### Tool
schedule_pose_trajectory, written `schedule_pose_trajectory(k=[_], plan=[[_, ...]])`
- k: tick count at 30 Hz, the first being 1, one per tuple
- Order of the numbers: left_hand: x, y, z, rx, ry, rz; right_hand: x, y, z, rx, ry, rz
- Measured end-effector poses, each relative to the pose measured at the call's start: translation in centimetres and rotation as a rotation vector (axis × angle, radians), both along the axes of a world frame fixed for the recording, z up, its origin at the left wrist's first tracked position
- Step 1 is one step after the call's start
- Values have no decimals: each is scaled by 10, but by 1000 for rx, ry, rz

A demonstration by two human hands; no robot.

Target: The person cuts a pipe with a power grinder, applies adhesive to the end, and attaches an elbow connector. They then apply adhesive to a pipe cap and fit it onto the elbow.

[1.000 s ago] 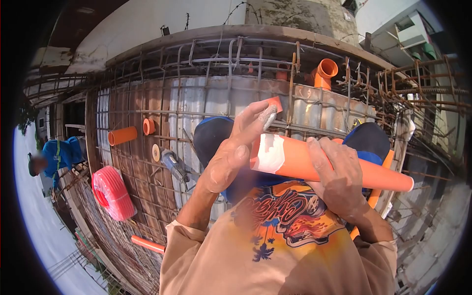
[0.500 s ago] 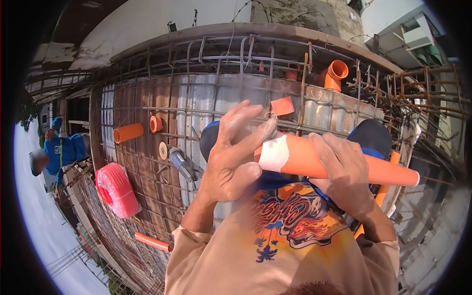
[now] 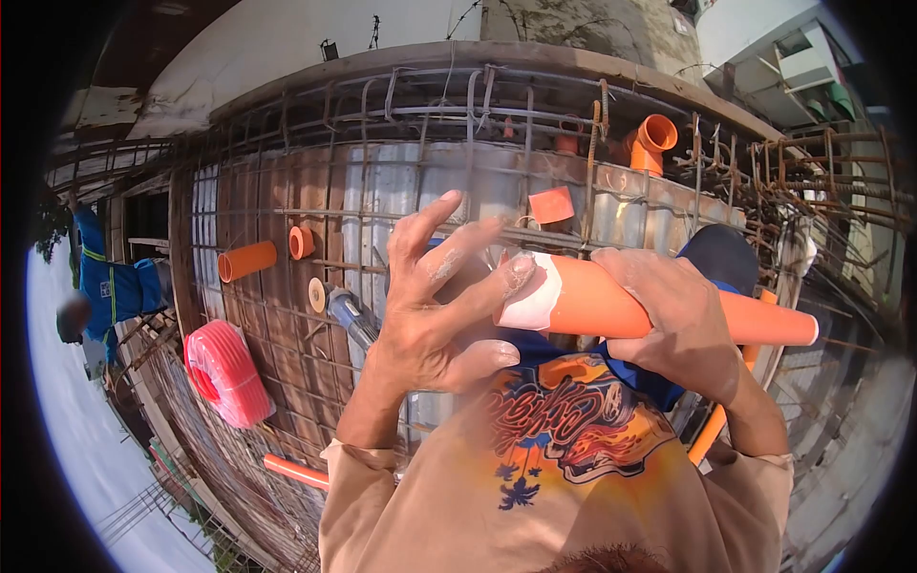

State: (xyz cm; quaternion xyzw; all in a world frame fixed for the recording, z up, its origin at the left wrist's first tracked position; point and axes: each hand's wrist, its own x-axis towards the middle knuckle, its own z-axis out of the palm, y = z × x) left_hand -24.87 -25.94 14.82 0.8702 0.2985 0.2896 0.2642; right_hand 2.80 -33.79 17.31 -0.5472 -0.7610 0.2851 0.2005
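An orange plastic pipe (image 3: 764,320) lies across in front of my chest, with a white coating around its left end. My right hand (image 3: 673,310) is closed around its middle. At the coated end is my left hand (image 3: 444,296), its fingers apart and whitish with smears. One of those fingertips touches the white band; no object shows in that hand. Just beyond the pipe, a short curved orange piece (image 3: 551,204) rests on the rebar grid.
Rebar mesh (image 3: 315,205) over corrugated sheets surrounds me. An angle grinder (image 3: 344,310), a pink hose coil (image 3: 229,372), a short pipe (image 3: 246,260) and a coupling (image 3: 302,243) lie left. An orange elbow fitting (image 3: 653,143) stands ahead. A person in blue (image 3: 110,286) is far left.
My left hand has shifted slightly left and its fingers have spread more. My right hand's grip has turned on the pipe. The person in blue has raised an arm.
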Motion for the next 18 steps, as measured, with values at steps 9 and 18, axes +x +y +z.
schedule_pose_trajectory(k=[9, 18], plan=[[-6, 10, 16, 190, 143, -43, 6, 19, -1, -169, 112, -60], [-8, 19, 14, 499, 261, -121, 10, 31, -1, -258, 223, -33]])
